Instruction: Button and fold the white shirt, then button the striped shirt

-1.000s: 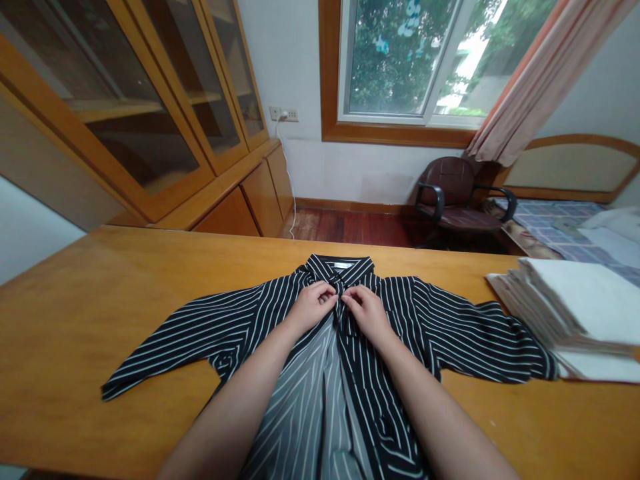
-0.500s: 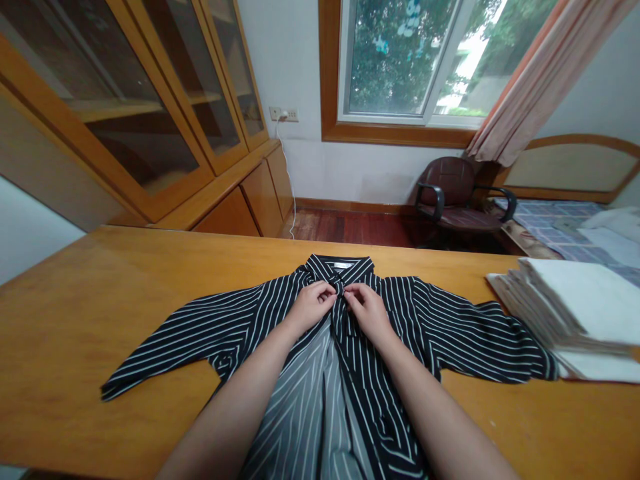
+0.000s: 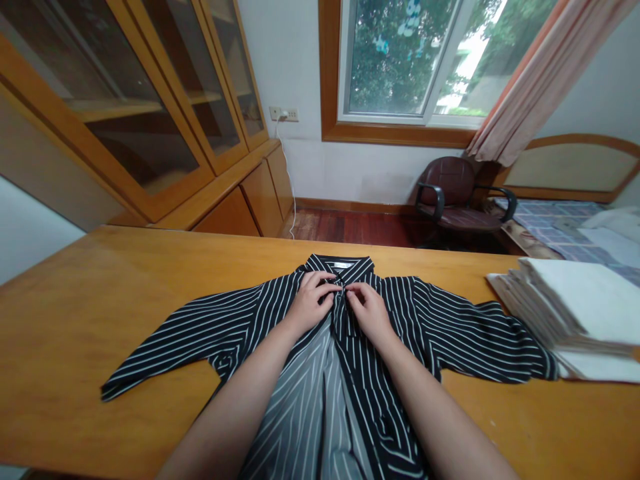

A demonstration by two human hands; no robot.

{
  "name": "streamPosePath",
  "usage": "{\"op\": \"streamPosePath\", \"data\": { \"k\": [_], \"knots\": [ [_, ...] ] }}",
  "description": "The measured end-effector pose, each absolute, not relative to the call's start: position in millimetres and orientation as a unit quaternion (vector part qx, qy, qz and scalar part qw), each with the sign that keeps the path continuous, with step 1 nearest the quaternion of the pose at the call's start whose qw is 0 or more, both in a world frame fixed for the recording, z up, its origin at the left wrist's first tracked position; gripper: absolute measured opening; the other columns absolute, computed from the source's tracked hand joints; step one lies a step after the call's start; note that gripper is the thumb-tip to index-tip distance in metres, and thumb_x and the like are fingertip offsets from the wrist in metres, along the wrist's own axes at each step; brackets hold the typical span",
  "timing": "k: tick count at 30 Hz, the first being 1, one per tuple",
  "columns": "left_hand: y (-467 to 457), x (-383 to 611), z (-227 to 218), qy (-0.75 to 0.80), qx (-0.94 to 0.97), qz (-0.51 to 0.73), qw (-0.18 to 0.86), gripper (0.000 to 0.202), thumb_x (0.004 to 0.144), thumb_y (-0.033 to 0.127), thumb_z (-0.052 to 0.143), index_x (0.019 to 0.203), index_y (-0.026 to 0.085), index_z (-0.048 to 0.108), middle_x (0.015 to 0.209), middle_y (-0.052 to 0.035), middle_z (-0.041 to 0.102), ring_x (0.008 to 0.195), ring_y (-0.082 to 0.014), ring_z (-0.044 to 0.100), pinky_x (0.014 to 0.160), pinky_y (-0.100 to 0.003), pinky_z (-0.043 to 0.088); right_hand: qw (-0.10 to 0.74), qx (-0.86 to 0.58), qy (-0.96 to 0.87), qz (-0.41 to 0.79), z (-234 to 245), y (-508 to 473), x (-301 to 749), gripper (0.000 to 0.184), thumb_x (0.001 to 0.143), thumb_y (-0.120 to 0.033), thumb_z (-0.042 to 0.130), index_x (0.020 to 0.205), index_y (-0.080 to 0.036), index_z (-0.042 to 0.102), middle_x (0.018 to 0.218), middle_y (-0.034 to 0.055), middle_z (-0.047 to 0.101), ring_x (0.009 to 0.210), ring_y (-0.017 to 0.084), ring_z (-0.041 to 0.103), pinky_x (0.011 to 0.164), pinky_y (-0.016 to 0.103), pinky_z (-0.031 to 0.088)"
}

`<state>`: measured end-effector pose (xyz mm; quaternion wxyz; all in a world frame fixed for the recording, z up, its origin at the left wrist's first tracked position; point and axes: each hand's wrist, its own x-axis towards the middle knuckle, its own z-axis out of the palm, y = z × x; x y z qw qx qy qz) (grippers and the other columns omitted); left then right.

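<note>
A black shirt with white stripes [image 3: 440, 327] lies face up on the wooden table [image 3: 100, 300], sleeves spread to both sides and its lower front open on a grey striped lining. My left hand [image 3: 311, 303] and my right hand [image 3: 367, 310] meet just below the collar [image 3: 340, 265]. Each pinches the shirt's front edge there, fingertips almost touching. Whatever lies between the fingertips is too small to make out.
A stack of white folded cloth or paper [image 3: 570, 303] sits on the table at the right. Behind the table stand a wooden glass-door cabinet [image 3: 150, 113], a dark office chair [image 3: 450, 197], a bed [image 3: 575, 227] and a window with a curtain [image 3: 530, 73].
Both hands have crept a little up toward the collar and closer together. The shirt has stayed where it was.
</note>
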<state>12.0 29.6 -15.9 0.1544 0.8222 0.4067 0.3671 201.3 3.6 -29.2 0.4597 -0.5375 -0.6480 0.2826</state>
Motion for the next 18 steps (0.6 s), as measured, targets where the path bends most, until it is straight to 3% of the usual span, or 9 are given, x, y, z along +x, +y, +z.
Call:
{"op": "streamPosePath", "data": {
  "k": [11, 18],
  "knots": [
    [30.4, 12.2, -18.1, 0.405, 0.819, 0.374, 0.158, 0.026, 0.084, 0.006, 0.056, 0.090, 0.024, 0.074, 0.113, -0.0038, 0.067, 0.114, -0.0242, 0.053, 0.102, -0.049, 0.045, 0.453, -0.534, -0.655, 0.283, -30.2, 4.0, 202.3, 0.016, 0.093, -0.026, 0.052, 0.098, -0.022, 0.067, 0.097, 0.0053, 0.070, 0.090, 0.021, 0.065, 0.083, 0.035, 0.051],
    [26.9, 12.2, -14.0, 0.385, 0.833, 0.357, 0.174, 0.029, 0.083, 0.007, 0.057, 0.097, 0.027, 0.074, 0.118, -0.0032, 0.065, 0.118, -0.0248, 0.050, 0.107, -0.050, 0.041, 0.454, -0.535, -0.655, 0.281, -28.2, 3.5, 201.5, 0.016, 0.093, -0.025, 0.051, 0.097, -0.023, 0.067, 0.096, 0.0050, 0.070, 0.090, 0.021, 0.065, 0.083, 0.035, 0.051]
  ]
}}
